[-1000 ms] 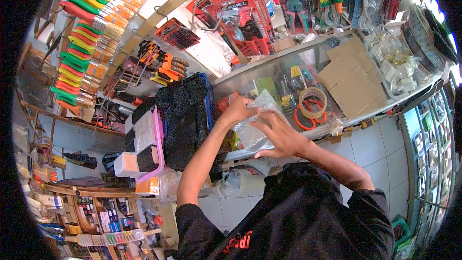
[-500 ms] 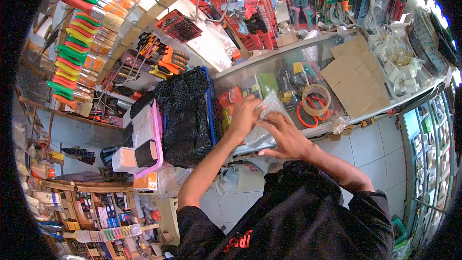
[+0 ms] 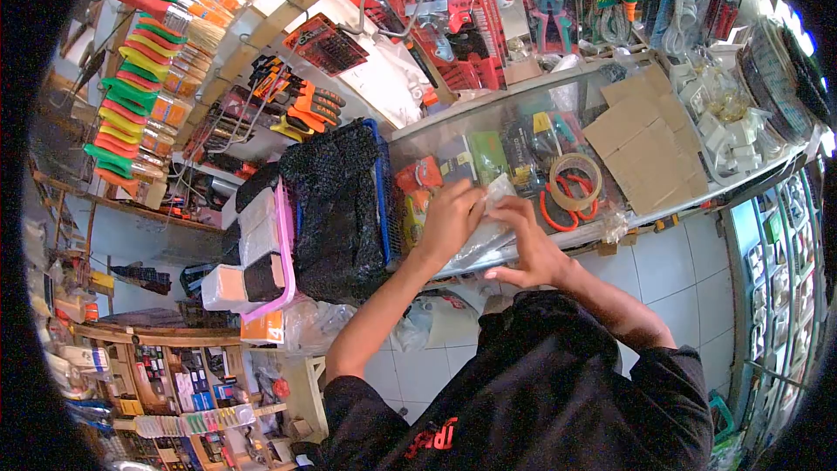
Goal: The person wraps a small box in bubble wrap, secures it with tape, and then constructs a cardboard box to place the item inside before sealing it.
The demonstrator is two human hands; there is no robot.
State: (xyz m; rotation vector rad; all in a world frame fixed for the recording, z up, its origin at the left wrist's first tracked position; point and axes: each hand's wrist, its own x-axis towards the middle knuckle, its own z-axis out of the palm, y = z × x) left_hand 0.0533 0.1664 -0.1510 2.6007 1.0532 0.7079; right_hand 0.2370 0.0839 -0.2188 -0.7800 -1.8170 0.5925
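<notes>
A clear plastic bag (image 3: pixel 482 246) lies bunched at the front edge of the glass counter, between both hands. My left hand (image 3: pixel 451 220) pinches its upper part from the left, fingers curled. On the other side, my right hand (image 3: pixel 529 242) grips the bag's top with bent fingers, the thumb held apart below. Whatever the bag may contain cannot be made out. Just right of my hands are scissors with red-orange handles (image 3: pixel 558 225), partly under a roll of tan tape (image 3: pixel 596 181).
Flattened cardboard (image 3: pixel 645 153) covers the counter's right part. To the left stand a blue basket (image 3: pixel 381 183) draped with black plastic and a pink tray (image 3: pixel 285 244) of boxes. Packaged tools (image 3: pixel 453 26) hang above the counter's back, paintbrushes (image 3: pixel 157 113) at upper left.
The bag has been gathered narrower and spreads less over the counter. My left hand has moved slightly down and right, while my right hand has shifted right and its fingers have bent more.
</notes>
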